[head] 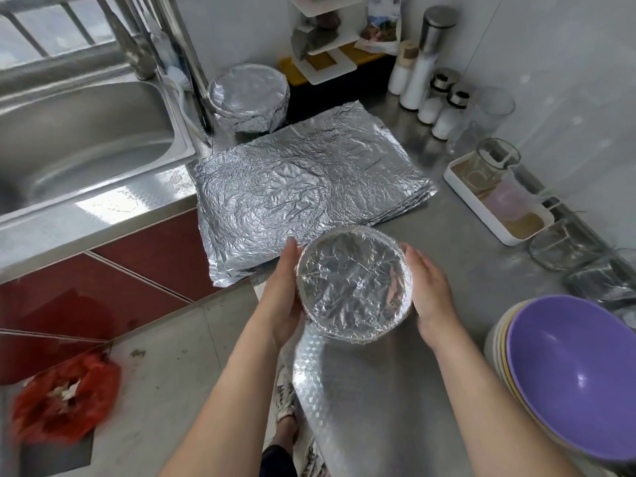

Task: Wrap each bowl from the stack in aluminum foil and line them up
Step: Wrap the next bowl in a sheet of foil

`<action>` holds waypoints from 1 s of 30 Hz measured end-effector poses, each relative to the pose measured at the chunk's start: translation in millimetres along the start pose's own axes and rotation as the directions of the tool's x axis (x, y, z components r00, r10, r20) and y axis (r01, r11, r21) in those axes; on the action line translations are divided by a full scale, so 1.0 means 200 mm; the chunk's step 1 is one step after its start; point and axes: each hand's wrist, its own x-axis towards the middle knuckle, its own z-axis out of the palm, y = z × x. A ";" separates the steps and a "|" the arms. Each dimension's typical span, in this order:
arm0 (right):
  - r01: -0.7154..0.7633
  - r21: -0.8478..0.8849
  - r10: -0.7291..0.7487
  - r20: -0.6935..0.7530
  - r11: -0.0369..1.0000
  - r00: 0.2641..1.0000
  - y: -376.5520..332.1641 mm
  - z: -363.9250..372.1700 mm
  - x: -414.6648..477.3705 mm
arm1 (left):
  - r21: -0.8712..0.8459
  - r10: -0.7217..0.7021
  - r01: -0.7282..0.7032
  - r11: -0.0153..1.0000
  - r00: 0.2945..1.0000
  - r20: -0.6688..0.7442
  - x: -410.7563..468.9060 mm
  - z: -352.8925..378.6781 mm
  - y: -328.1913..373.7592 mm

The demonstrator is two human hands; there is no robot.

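Observation:
A foil-wrapped bowl (354,282) is held above the counter's front edge between both hands. My left hand (284,290) cups its left side with the fingers under and around the rim. My right hand (430,290) presses flat against its right side with the fingers straight. A stack of crumpled aluminum foil sheets (303,187) lies on the counter just behind. Another foil-wrapped bowl (249,94) stands at the back by the sink. The stack of unwrapped bowls (571,376), with a purple one on top, sits at the right front.
A steel sink (79,132) lies to the left. Salt shakers (444,105) and bottles stand at the back right. A white tray (495,197) with glass cups and several glass containers (564,246) line the right wall. A red bag (65,397) lies on the floor.

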 end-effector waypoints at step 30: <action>-0.176 -0.036 0.178 0.329 0.984 0.927 -0.14 -0.03 0.11 | 0.429 0.360 -0.286 0.857 0.927 -0.102 0.06 0.13 -0.05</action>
